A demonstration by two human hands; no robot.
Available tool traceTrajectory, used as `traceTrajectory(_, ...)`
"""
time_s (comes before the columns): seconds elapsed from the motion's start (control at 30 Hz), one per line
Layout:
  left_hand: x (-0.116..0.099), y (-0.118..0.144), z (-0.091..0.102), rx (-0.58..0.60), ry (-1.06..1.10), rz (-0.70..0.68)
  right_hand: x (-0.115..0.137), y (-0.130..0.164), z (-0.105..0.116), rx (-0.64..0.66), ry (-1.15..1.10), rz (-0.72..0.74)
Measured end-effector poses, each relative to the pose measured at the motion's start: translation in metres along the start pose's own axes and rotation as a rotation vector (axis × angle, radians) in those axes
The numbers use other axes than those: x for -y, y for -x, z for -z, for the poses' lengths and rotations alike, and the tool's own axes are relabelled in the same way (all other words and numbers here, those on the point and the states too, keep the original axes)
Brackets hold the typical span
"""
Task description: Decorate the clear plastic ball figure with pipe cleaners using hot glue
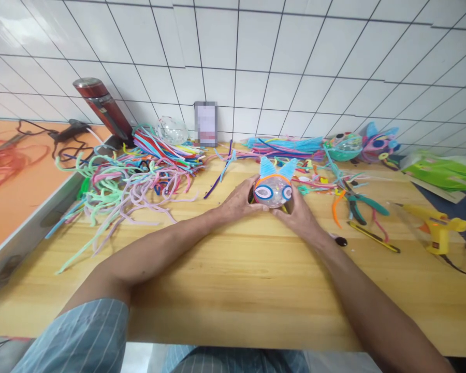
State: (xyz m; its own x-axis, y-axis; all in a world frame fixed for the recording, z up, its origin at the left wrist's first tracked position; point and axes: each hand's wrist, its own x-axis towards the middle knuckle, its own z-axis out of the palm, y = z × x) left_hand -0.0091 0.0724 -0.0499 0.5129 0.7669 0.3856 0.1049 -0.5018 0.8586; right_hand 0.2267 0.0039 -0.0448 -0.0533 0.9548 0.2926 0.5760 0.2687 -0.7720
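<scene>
A little cat-face ball (pixel 274 189) with blue pipe-cleaner ears is being held up on the wooden table (pixel 225 280), near the middle. It is being cupped from both sides. The left hand (pixel 238 201) is being pressed on its left side, fingers curled around it. The right hand (pixel 300 213) is being wrapped around its right side. A big pile of pipe cleaners (pixel 140 171) is being kept to the left. Green pliers (pixel 359 204) and a yellow glue gun (pixel 437 228) are being kept to the right.

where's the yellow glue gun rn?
Head view, far right of the wooden table: the yellow glue gun lies right of the green-handled pliers, well clear of the right hand.
</scene>
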Motion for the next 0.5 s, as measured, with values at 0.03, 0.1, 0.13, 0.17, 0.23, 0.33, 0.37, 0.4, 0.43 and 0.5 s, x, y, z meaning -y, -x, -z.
traceTrajectory(0.03, 0.0019, -0.0006, 0.0004, 0.013, -0.02, 0.0, -0.0016, -0.0006, 0.0007, -0.004, 0.012, 0.014)
traceTrajectory(0.1, 0.0048, -0.0014, 0.0013, 0.032, -0.044, -0.007, -0.0047, -0.0018, 0.0016, -0.015, 0.027, 0.038)
traceTrajectory(0.13, 0.0056, -0.0016, 0.0016, 0.034, -0.049, -0.007, -0.0061, -0.0024, 0.0019, -0.02, 0.032, 0.047)
traceTrajectory(0.17, 0.0059, -0.0017, 0.0019, 0.038, -0.054, -0.005, -0.0074, -0.003, 0.0019, -0.025, 0.036, 0.053)
traceTrajectory(0.23, 0.0054, -0.0015, 0.0023, 0.044, -0.064, 0.005, -0.0093, -0.0036, 0.0017, -0.035, 0.041, 0.061)
traceTrajectory(0.33, 0.0035, -0.0006, 0.0025, 0.046, -0.073, 0.003, -0.0099, -0.0032, 0.0009, -0.053, 0.048, 0.066)
traceTrajectory(0.37, 0.0032, -0.0003, 0.0025, 0.036, -0.078, -0.003, -0.0092, -0.0027, 0.0007, -0.056, 0.051, 0.064)
traceTrajectory(0.4, 0.0031, -0.0001, 0.0024, 0.022, -0.087, -0.01, -0.0081, -0.0022, 0.0005, -0.056, 0.048, 0.06)
traceTrajectory(0.43, 0.0033, 0.0, 0.0024, 0.005, -0.101, -0.017, -0.0066, -0.0017, 0.0003, -0.053, 0.041, 0.053)
traceTrajectory(0.5, 0.0039, -0.0005, 0.0024, -0.016, -0.132, -0.03, -0.0032, -0.0008, 0.0001, -0.043, 0.015, 0.035)
